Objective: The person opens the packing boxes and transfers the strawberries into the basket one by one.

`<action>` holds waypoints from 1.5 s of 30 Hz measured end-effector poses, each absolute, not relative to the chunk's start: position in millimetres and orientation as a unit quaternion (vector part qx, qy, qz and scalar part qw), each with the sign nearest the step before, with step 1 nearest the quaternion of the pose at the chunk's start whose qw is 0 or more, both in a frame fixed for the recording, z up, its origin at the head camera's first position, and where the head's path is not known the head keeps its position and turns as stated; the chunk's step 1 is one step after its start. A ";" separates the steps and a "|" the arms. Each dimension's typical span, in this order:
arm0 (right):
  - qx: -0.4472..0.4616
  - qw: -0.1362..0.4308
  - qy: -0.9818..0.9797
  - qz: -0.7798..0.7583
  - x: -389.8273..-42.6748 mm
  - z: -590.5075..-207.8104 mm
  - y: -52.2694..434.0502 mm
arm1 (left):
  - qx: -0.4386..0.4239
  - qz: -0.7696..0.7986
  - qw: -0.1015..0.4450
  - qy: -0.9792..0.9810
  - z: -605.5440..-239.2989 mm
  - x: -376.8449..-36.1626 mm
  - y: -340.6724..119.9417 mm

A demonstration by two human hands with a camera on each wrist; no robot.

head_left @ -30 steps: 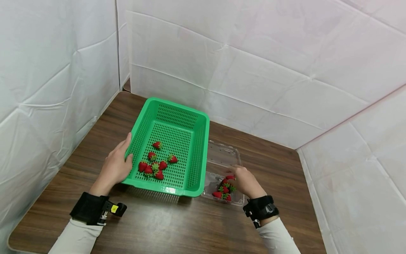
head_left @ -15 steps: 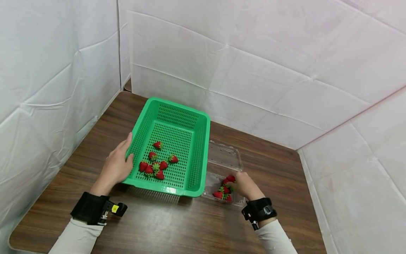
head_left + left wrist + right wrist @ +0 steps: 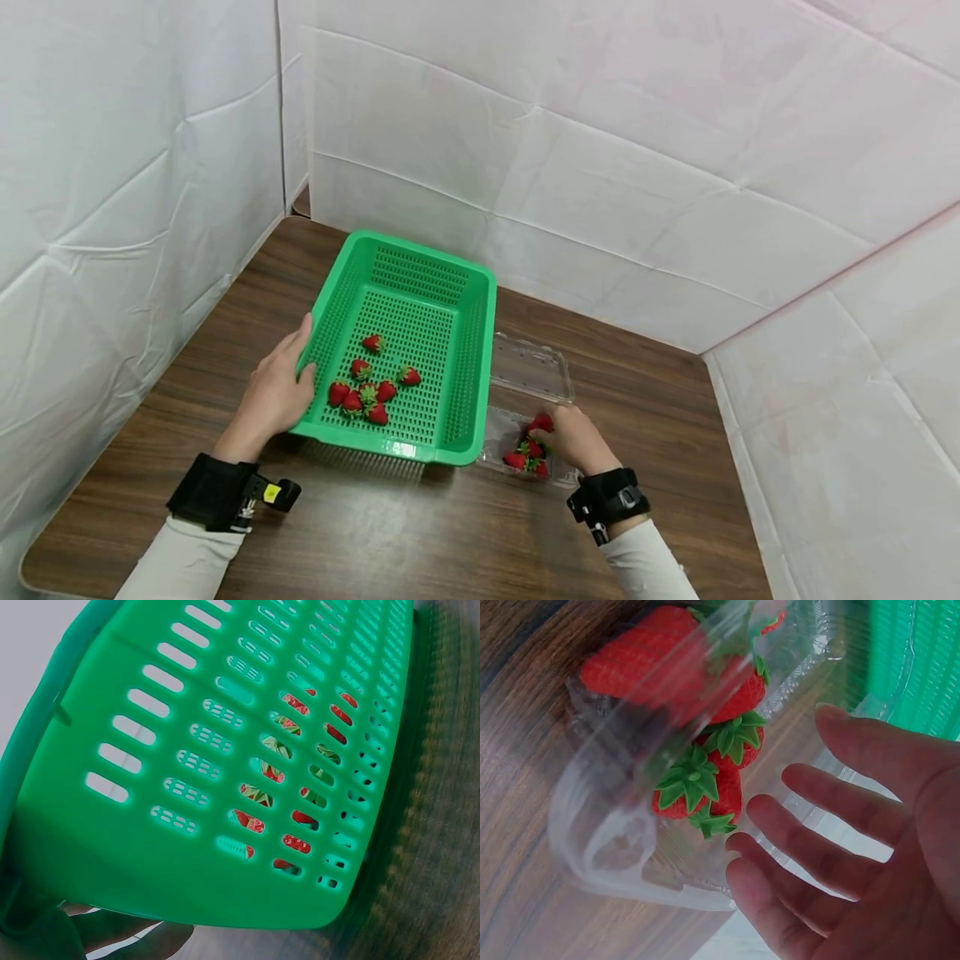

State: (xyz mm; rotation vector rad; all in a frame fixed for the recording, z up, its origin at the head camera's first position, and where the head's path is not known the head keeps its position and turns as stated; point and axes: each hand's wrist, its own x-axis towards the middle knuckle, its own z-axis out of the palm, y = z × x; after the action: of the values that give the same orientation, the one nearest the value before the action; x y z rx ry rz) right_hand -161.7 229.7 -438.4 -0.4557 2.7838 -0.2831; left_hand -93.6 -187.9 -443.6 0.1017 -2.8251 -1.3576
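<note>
A person's left hand (image 3: 273, 392) grasps the near left rim of a green perforated basket (image 3: 457, 350) on a brown wooden table (image 3: 660, 400), thumb hooked over the edge. Seven strawberries (image 3: 367, 387) lie loose on the basket floor, mostly toward its near end. To the right, touching the basket's side, sits an open clear plastic clamshell (image 3: 528, 371) with a few more berries (image 3: 525, 450) clustered at its near end. The right hand (image 3: 573, 437) reaches into that clamshell; the wrist view shows its fingers (image 3: 817, 855) spread and relaxed beside the fruit, gripping nothing. White padded panels (image 3: 600, 167) wall in the table.
</note>
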 end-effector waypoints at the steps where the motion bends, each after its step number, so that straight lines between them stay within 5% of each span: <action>1: -0.159 0.152 0.970 -0.102 -161.6 -438.4 229.5 | 0.033 -0.433 0.002 -0.901 -443.9 -93.7 -188.0; 45: -0.155 0.151 0.970 -0.107 -161.7 -461.5 226.3 | 0.031 -0.437 0.004 -0.899 -444.2 -93.1 -188.2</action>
State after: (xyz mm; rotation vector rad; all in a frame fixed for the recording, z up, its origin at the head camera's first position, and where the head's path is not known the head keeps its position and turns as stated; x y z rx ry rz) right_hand -161.7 226.3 -461.5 -0.4447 2.7871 -0.3086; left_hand -93.1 -188.2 -444.2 0.0964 -2.8175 -1.3687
